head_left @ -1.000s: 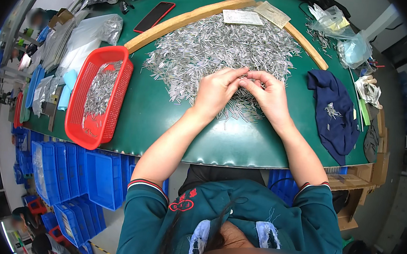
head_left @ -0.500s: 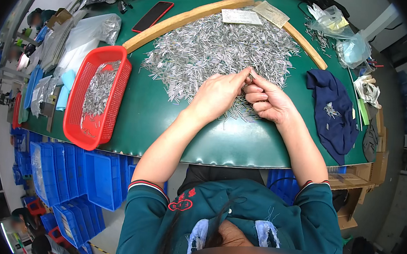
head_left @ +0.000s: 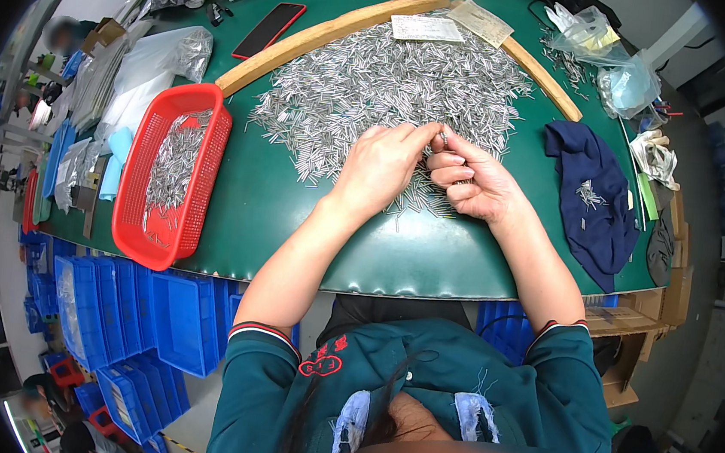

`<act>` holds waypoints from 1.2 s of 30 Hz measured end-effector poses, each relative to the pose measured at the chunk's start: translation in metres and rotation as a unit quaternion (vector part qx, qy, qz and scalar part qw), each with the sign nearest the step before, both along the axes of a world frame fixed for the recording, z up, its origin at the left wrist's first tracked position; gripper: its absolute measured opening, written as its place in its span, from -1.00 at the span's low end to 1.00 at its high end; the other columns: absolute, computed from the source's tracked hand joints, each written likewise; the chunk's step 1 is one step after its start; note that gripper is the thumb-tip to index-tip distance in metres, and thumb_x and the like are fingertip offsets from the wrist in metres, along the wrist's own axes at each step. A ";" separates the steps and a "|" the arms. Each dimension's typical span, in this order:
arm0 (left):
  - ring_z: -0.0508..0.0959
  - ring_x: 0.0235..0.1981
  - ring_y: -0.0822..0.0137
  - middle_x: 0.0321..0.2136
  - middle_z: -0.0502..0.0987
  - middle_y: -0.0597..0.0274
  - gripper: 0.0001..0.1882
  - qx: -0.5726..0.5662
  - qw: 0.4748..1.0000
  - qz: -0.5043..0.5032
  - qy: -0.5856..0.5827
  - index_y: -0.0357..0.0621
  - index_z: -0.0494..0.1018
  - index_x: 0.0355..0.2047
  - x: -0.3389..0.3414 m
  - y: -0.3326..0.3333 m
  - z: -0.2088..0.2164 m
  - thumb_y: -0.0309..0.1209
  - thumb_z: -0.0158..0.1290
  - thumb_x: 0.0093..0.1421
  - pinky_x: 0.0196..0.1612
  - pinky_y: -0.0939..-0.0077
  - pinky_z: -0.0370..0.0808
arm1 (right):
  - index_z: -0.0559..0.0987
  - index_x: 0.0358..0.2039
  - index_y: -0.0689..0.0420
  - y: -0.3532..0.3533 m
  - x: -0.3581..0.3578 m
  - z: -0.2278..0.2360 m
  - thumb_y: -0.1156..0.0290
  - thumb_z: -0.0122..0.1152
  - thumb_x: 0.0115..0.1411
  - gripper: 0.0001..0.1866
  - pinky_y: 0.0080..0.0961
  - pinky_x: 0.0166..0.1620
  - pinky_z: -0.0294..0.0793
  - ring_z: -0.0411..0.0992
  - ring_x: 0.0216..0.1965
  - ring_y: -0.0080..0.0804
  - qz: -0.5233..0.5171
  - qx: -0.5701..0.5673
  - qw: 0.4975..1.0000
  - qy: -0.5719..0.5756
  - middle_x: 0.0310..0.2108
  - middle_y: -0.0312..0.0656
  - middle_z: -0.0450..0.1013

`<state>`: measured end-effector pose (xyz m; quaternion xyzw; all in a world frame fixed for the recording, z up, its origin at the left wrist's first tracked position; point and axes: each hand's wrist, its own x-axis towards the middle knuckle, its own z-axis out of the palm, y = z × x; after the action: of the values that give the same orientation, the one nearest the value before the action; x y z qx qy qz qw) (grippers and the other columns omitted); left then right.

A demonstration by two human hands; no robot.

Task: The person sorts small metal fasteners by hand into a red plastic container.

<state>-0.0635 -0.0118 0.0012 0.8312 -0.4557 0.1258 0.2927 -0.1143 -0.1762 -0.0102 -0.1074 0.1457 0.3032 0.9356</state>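
Note:
A wide heap of small metal pins (head_left: 339, 95) covers the middle of the green table. Over its near edge my left hand (head_left: 381, 161) and my right hand (head_left: 480, 181) meet at the fingertips. Between the thumb and forefinger of my right hand a small metal pin (head_left: 444, 135) shows. The fingertips of my left hand pinch close against it, and whether they grip the same pin is hidden. The other fingers of my right hand are curled, with a bit of metal showing by them. To the left stands a red plastic basket (head_left: 128, 197) partly filled with similar pins.
Wooden strips (head_left: 332, 27) border the heap's far side, with paper slips (head_left: 427, 29) on it. A phone (head_left: 269, 30) lies at the far left. A dark blue cloth (head_left: 591, 221) with several pins lies at right. Blue bins (head_left: 186, 319) stand below the table's left edge.
My fingertips have shifted slightly, and more metal shows between them and by the curled fingers of my right hand. The heap and basket look the same.

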 end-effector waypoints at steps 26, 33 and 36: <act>0.53 -0.47 0.28 -0.49 0.51 0.17 -0.49 -0.136 0.988 -0.023 0.067 -0.07 0.21 0.02 -0.003 -0.003 0.004 -0.52 0.03 0.02 -0.41 0.48 0.44 | 0.30 -0.61 0.03 -0.003 0.000 0.000 0.06 -0.15 0.19 -0.64 -0.92 -0.81 -0.16 0.00 -0.76 -0.80 -0.032 -0.157 0.968 -0.193 -0.66 -0.40 0.16; 0.49 -0.54 0.27 -0.55 0.49 0.23 -0.36 -0.165 0.984 -0.034 0.065 -0.09 0.17 0.06 -0.002 -0.001 0.000 -0.46 0.12 -0.08 -0.43 0.45 0.41 | 0.36 -0.58 0.05 0.007 -0.003 0.018 0.13 -0.08 0.18 -0.70 -0.87 -0.79 -0.16 -0.09 -0.81 -0.82 -0.115 -0.209 0.966 -0.102 -0.80 -0.52 0.03; 0.49 -0.55 0.26 -0.57 0.49 0.24 -0.30 -0.127 0.990 -0.020 0.064 -0.08 0.12 0.09 -0.001 -0.002 -0.002 -0.42 0.13 -0.09 -0.43 0.44 0.42 | 0.49 -0.41 0.16 0.006 -0.006 0.014 0.22 0.07 0.11 -0.75 -0.84 -0.73 -0.10 0.00 -0.74 -0.88 -0.119 -0.413 0.878 -0.211 -0.73 -0.52 0.19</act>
<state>-0.0647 -0.0138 -0.0012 0.7842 -0.4329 0.1231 0.4272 -0.1205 -0.1701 0.0037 -0.5268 0.0686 0.0719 0.8442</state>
